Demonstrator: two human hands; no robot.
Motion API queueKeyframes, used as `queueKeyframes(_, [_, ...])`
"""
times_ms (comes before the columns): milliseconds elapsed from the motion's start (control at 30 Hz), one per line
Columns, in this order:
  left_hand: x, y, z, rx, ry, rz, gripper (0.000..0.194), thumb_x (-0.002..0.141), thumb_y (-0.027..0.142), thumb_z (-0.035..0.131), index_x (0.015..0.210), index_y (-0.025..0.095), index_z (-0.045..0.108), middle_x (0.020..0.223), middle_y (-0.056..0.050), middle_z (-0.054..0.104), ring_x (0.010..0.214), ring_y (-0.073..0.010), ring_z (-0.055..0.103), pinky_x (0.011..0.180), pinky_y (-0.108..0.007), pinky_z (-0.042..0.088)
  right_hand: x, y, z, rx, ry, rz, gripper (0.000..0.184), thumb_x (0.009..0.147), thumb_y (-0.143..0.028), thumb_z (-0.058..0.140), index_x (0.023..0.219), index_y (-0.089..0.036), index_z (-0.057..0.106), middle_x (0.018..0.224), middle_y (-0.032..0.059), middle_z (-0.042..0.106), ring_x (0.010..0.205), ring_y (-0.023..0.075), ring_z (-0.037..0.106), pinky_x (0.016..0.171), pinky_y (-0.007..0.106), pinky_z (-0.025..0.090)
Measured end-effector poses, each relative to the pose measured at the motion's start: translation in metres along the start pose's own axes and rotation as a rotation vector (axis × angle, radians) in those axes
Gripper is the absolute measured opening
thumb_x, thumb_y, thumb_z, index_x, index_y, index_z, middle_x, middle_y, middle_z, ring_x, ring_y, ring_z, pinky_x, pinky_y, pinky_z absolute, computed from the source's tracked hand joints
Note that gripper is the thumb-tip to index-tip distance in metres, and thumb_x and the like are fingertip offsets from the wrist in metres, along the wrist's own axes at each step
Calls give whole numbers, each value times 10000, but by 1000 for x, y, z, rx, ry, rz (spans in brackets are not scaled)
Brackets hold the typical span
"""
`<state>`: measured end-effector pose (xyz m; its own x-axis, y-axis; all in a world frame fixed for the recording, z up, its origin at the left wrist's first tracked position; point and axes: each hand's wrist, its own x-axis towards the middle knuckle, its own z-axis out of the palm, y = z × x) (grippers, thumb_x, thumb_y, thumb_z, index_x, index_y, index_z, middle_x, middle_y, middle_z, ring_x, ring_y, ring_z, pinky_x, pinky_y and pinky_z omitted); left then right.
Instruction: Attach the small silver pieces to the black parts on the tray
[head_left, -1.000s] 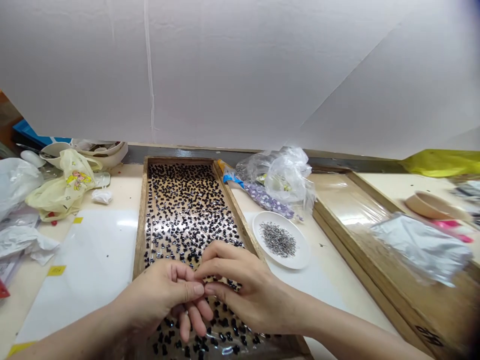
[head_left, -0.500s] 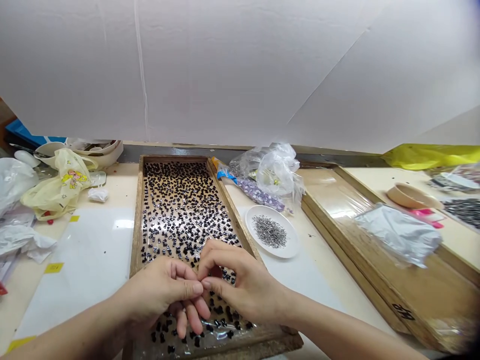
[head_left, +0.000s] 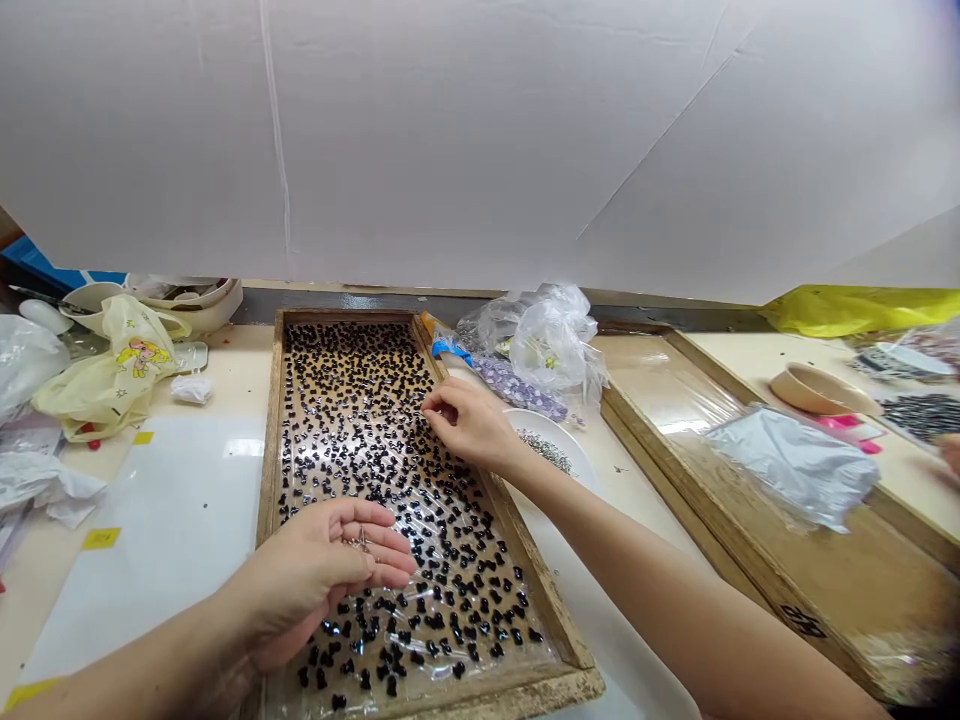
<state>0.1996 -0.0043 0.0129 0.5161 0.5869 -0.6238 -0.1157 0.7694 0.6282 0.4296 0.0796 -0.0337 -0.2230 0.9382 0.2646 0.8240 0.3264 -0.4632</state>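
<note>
A long wooden tray (head_left: 271,430) lined with clear film holds many small black beads (head_left: 360,400). My left hand (head_left: 330,570) hovers palm up over the tray's near part, fingers loosely curled, with a few thin metal pins (head_left: 361,540) lying in the palm. My right hand (head_left: 469,425) reaches out over the tray's right edge, fingers pinched together at a bead, and what they hold is too small to see. A white dish (head_left: 571,455) of metal pins sits just right of that hand, partly hidden by my forearm.
A second wooden tray (head_left: 750,500) with a silver bag (head_left: 795,460) lies to the right. Clear plastic bags (head_left: 540,345) sit behind the dish. Bags, bowls and crumpled paper (head_left: 112,370) crowd the left. A white wall stands behind. Someone's fingers show at the far right edge (head_left: 952,450).
My hands, pressed together over the tray's near end, have separated. The right hand moved forward to the tray's right edge; the left turned palm up with pins in it.
</note>
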Motion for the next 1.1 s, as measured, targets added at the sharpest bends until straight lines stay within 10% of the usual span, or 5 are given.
queueKeyframes(1100, [5, -1, -3, -9, -30, -27, 137, 847, 196, 521, 900, 79, 568, 792, -115, 677, 652, -128, 652, 608, -229, 488, 6, 8, 17, -239, -108, -61, 128, 808, -152, 495, 768, -172, 615, 829, 53, 609, 785, 170, 574, 684, 256, 424])
